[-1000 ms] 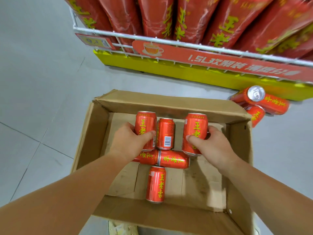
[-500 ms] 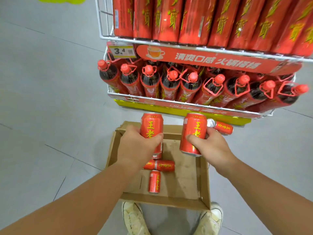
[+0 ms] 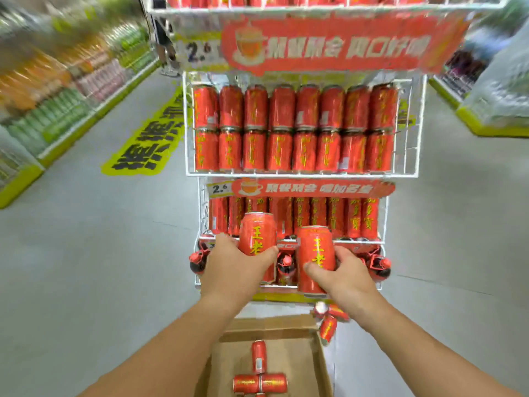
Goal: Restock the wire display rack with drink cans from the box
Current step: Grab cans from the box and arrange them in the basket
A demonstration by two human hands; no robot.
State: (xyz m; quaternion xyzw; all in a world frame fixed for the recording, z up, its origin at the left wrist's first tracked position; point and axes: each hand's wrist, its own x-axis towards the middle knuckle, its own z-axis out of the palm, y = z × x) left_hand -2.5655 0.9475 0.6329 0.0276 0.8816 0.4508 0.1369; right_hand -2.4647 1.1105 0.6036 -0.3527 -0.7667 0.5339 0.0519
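My left hand [image 3: 234, 267] grips a red drink can [image 3: 257, 234], held upright in front of the rack. My right hand [image 3: 340, 275] grips a second red can [image 3: 316, 255] beside it, also upright. Both cans hang before the lower tiers of the white wire display rack [image 3: 187, 124], whose upper shelf holds two stacked rows of red cans [image 3: 294, 130]. Below my arms the open cardboard box [image 3: 317, 365] sits on the floor with several cans [image 3: 259, 382] lying in it.
Loose red cans [image 3: 329, 319] lie on the floor right of the box. Dark bottles with red caps [image 3: 197, 260] fill the rack's lower tier. Stocked shelves [image 3: 57, 96] line the left aisle, and a yellow floor sticker [image 3: 148, 141] is left of the rack. A person [image 3: 164, 38] stands far back.
Both hands have lifted their cans out of the box and up in front of the rack. The view has tilted up from the box to the rack's can shelves.
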